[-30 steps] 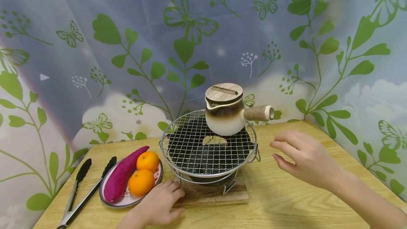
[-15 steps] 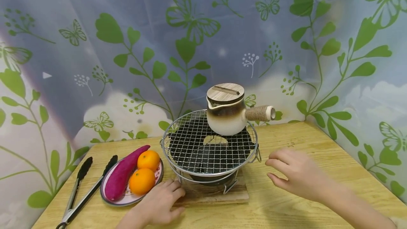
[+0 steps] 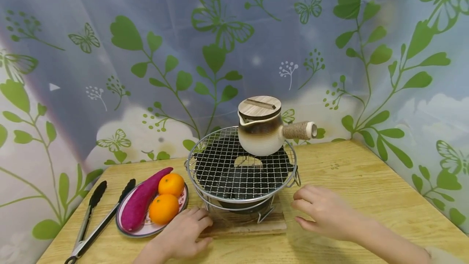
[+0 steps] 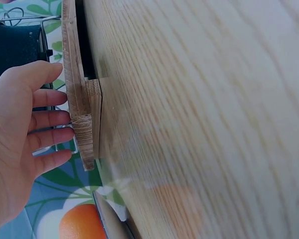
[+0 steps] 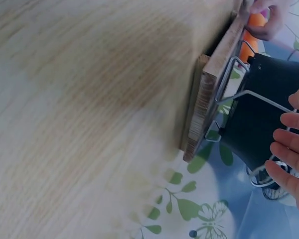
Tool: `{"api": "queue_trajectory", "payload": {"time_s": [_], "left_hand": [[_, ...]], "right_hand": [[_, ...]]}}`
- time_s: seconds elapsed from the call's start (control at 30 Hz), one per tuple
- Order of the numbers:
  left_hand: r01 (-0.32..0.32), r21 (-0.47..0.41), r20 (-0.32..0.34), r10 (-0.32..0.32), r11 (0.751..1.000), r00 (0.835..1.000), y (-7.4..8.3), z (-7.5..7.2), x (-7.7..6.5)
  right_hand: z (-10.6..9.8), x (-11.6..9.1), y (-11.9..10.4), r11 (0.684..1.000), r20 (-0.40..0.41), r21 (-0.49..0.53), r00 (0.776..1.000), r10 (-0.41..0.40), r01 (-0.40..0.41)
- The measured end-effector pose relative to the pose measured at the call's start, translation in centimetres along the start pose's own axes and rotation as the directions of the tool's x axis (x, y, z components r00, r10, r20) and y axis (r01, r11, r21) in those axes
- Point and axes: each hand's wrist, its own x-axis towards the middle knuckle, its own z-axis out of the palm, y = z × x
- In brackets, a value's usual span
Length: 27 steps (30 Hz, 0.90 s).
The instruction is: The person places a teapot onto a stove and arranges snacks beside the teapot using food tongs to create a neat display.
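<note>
My left hand (image 3: pixel 185 231) rests low at the left end of a wooden board (image 3: pixel 253 229). In the left wrist view its fingertips are right at the board's edge (image 4: pixel 79 119), fingers fairly straight. My right hand (image 3: pixel 324 212), holding nothing, hovers beside the board's right end with loosely bent fingers. On the board stands a dark tabletop grill stove (image 5: pixel 264 107) in a wire frame, topped by a round mesh rack (image 3: pixel 234 182). A brown and cream side-handled teapot (image 3: pixel 261 139) with a wooden lid and cord-wrapped handle sits at the rack's back right.
Left of the stove, an oval plate (image 3: pixel 144 231) holds a purple sweet potato (image 3: pixel 139 209) and two oranges (image 3: pixel 163 210). Black-tipped tongs (image 3: pixel 91 237) lie spread farther left. A patterned curtain (image 3: pixel 165 31) hangs behind the wooden table (image 3: pixel 351 174).
My right hand has come down and left, closer to the board's right end. The left hand keeps its place; the stove, teapot and plate look unmoved apart from a slight view shift.
</note>
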Motion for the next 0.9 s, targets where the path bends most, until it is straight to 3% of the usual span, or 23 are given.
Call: {"api": "queue_trajectory", "payload": {"time_s": [0.4, 0.67, 0.9], "left_hand": [[-0.008, 0.03, -0.014, 0.008, 1.0, 1.0, -0.1, 0.1, 0.0], [0.048, 0.04, -0.027, -0.047, 0.998, 0.999, -0.2, -0.1, -0.2], [0.043, 0.081, -0.14, -0.032, 0.996, 0.99, -1.0, -0.9, -0.7]], "right_hand": [[1.9, -0.2, -0.9, 0.999, 0.128, 0.036, 0.992, 0.002, -0.006], [2.6, -0.1, -1.6, 0.999, 0.25, 0.029, 0.968, 0.013, -0.021], [2.9, 0.2, -2.0, 0.999, 0.335, 0.032, 0.942, 0.021, -0.034]]}}
